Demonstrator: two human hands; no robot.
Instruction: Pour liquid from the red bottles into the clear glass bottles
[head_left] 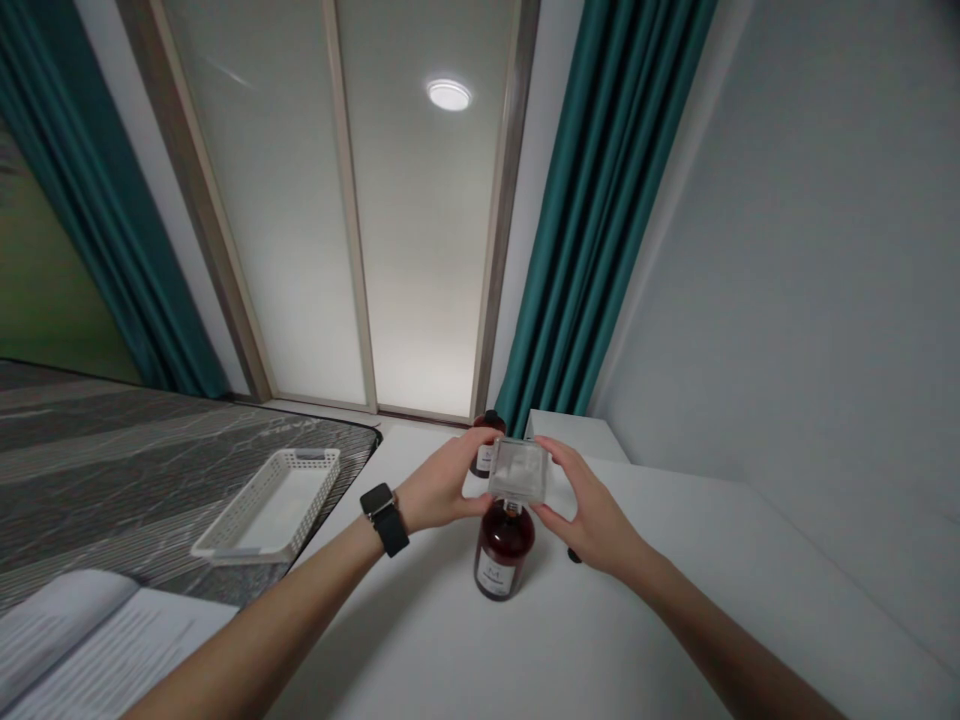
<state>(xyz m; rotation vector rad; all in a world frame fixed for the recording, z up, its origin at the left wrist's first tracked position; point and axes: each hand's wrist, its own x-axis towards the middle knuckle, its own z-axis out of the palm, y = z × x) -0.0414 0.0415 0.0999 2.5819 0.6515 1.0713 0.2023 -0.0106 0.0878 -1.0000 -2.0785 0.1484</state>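
A clear, square-topped container (518, 470) is gripped from both sides above an uncapped brown bottle (504, 552) with a white label. My left hand (444, 480), with a black watch on its wrist, pinches the container's left side between thumb and fingers. On the opposite side, my right hand (589, 508) closes on its right edge. The bottle stands upright on the white table, its neck just beneath the container; whether they touch I cannot tell. A second brown bottle (484, 460) with a black cap stands behind, partly hidden by my left hand. Near my right hand lies a small black object (574, 556), partly covered.
To the left, a white plastic basket (315, 500) rests on a dark patterned surface (150, 440). An open book (154, 640) lies at the lower left. Behind the table are a white box-like piece (581, 432), teal curtains (592, 200) and frosted sliding doors (420, 250).
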